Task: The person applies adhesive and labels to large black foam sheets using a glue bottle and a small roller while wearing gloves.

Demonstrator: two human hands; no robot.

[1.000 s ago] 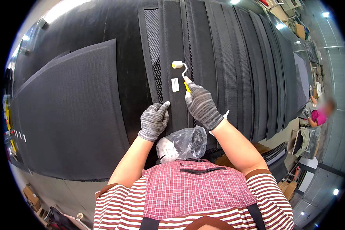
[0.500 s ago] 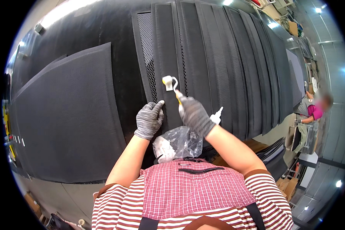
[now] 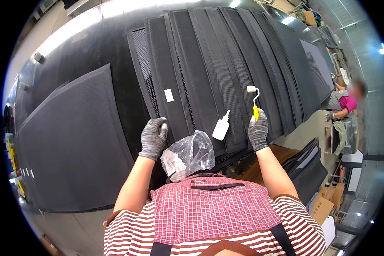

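Note:
My left hand (image 3: 154, 137), in a grey knit glove, rests at the near left part of the overlapping black panels (image 3: 159, 55). Its fingers are curled together; whatever they may hold is hidden. In the matching glove, my right hand (image 3: 258, 131) is closed round the yellow handle of a small paint roller (image 3: 255, 101), its white roll held over the panels farther right. A white rectangular label (image 3: 169, 95) lies flat on a panel just beyond my left hand. Between my hands lie a white squeeze bottle (image 3: 220, 128) with a pointed nozzle and a clear plastic bag (image 3: 191, 154) with white contents.
A large dark panel (image 3: 74, 145) covers the left of the black table (image 3: 94, 53). Below right of the panels, more dark sheets (image 3: 308, 164) are stacked beside cardboard boxes (image 3: 323, 209). A co-worker (image 3: 347, 102) stands at the table's far right.
The roller has left the label and moved right with my right hand. The squeeze bottle, partly covered before, now shows whole. The whole view has shifted; my left hand stays near the label.

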